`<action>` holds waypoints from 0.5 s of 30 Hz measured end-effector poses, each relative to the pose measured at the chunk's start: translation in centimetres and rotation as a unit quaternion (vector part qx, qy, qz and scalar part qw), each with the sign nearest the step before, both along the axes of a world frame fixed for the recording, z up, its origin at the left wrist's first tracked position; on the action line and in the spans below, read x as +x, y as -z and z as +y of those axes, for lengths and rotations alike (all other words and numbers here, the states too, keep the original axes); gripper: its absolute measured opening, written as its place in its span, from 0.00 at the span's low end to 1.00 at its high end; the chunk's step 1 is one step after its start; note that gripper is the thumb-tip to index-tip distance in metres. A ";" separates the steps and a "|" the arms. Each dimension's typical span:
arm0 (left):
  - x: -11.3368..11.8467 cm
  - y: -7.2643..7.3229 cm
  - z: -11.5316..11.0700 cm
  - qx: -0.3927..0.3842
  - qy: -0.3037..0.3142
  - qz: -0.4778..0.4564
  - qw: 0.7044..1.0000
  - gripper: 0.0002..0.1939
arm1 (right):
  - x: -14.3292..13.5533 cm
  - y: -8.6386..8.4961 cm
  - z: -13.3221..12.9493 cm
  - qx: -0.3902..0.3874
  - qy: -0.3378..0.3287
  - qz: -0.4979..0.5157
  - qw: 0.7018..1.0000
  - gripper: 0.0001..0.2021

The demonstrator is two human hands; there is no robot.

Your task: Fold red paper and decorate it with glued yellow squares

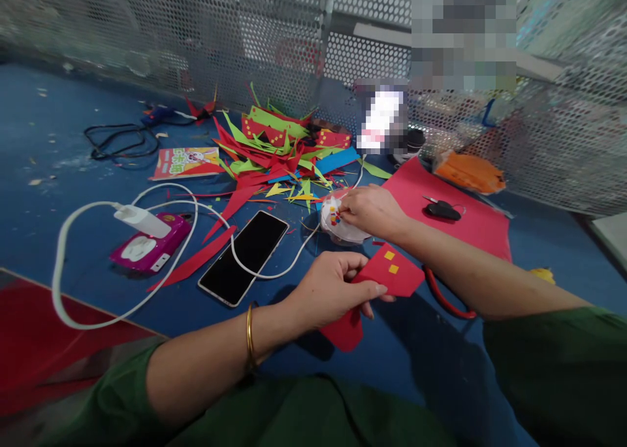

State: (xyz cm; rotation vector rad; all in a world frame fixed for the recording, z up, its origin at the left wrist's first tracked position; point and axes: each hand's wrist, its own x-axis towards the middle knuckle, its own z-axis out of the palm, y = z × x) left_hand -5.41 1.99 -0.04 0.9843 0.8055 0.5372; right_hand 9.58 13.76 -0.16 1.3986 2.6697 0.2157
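My left hand (337, 283) pinches a piece of red paper (404, 277) between thumb and fingers. Two small yellow squares sit on its face, and more red paper (345, 332) hangs below the hand. Farther off, my right hand (369, 206) reaches over a small pale container (347, 234). Its fingers are drawn together at tiny red, yellow and white bits (335, 215) there. Whether a bit is caught between the fingertips is too small to tell. The right forearm crosses over a large red sheet (470, 228).
Red, green and blue paper scraps (289, 156) heap up by the metal mesh (279, 35). Left of centre lie a dark phone (245, 257), a purple power socket (151, 244) and a looping white cable (61, 257). A black key (442, 210) rests on the red sheet near an orange packet (470, 172).
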 end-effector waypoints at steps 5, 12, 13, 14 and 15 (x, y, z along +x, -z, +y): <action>0.0 0.0 0.1 0.004 -0.001 0.002 1.000 0.02 | -0.1 -0.2 -0.3 -0.007 0.012 -0.005 1.000 0.14; 0.0 0.1 0.2 0.012 0.000 0.005 1.000 0.02 | -0.1 -0.3 -0.4 -0.013 0.047 0.036 0.998 0.13; 0.0 0.2 0.2 0.013 -0.001 0.003 1.000 0.02 | -0.1 -0.3 -0.4 -0.014 0.054 0.049 0.997 0.12; 0.0 0.2 0.1 0.013 -0.003 0.001 1.000 0.02 | 0.0 -0.3 -0.4 -0.015 0.061 0.063 0.996 0.12; 0.0 0.3 0.1 0.013 -0.005 -0.001 1.000 0.02 | 0.1 -0.2 -0.4 -0.019 0.070 0.080 0.994 0.11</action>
